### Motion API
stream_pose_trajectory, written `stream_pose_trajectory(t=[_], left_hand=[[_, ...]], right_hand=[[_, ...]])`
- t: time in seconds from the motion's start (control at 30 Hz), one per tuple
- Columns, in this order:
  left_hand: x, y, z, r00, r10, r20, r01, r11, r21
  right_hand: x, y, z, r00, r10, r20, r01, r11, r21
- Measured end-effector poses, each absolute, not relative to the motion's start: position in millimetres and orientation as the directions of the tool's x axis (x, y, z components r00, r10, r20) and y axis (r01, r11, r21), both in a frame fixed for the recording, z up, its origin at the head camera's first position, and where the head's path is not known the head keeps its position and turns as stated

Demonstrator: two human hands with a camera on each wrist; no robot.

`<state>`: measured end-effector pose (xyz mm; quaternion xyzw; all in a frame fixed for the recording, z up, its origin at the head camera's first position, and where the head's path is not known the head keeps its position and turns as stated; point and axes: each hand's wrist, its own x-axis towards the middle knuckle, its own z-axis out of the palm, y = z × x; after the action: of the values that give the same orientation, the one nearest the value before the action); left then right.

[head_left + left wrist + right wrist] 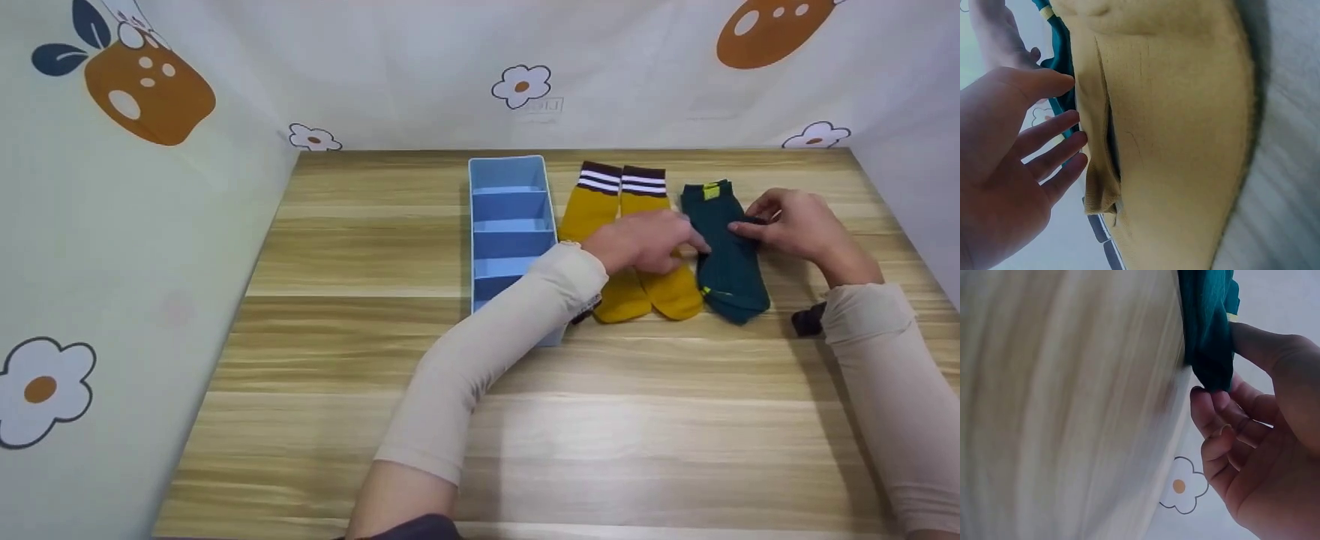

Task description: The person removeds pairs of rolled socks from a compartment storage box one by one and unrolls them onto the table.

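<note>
A stacked pair of dark green socks (721, 262) with a yellow label at the cuff lies on the wooden table. My right hand (806, 229) pinches their right edge between thumb and fingers; in the right wrist view that hand (1264, 410) has the green fabric (1210, 343) at its thumb and fingertips. My left hand (649, 238) reaches over the mustard socks (675, 292), its index finger extended onto the green pair. In the left wrist view the left hand (1016, 152) has fairly straight fingers beside the mustard fabric (1174, 129).
Left of the socks stands a long light-blue divided box (510, 195), partly covered by my left sleeve (495, 337). The wooden table (337, 337) is bounded by pale printed sheets (405, 67) at the back and sides.
</note>
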<state>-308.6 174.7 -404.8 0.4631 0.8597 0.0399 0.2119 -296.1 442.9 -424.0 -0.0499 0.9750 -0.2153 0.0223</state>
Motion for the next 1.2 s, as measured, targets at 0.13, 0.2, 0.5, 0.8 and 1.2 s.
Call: stream_pose_trajectory(t=[0.13, 0.2, 0.5, 0.8, 1.2], left_hand=[[-308.4, 175.4, -406.1, -0.446, 0.831, -0.333, 0.816, 0.53, 0.23], [-308.0, 175.6, -406.6, -0.427, 0.831, -0.355, 0.826, 0.519, 0.221], [-304.7, 174.3, -407.0, -0.397, 0.82, -0.412, 0.851, 0.497, 0.171], [-299.7, 174.3, -403.7, -0.405, 0.765, -0.5, 0.842, 0.525, 0.122], [-294.2, 176.2, -399.9, -0.435, 0.734, -0.522, 0.819, 0.563, 0.109]], right_hand=[[-295.1, 442.2, -423.1, -0.994, -0.104, -0.017, -0.086, 0.898, -0.432], [-294.6, 441.2, -422.9, -0.995, -0.1, -0.004, -0.088, 0.896, -0.434], [-292.8, 439.6, -421.0, -0.988, -0.108, 0.113, -0.148, 0.878, -0.456], [-293.3, 444.1, -420.1, -0.984, -0.172, -0.046, -0.123, 0.843, -0.523], [-287.8, 463.8, -422.2, -0.992, -0.128, -0.012, -0.102, 0.845, -0.525]])
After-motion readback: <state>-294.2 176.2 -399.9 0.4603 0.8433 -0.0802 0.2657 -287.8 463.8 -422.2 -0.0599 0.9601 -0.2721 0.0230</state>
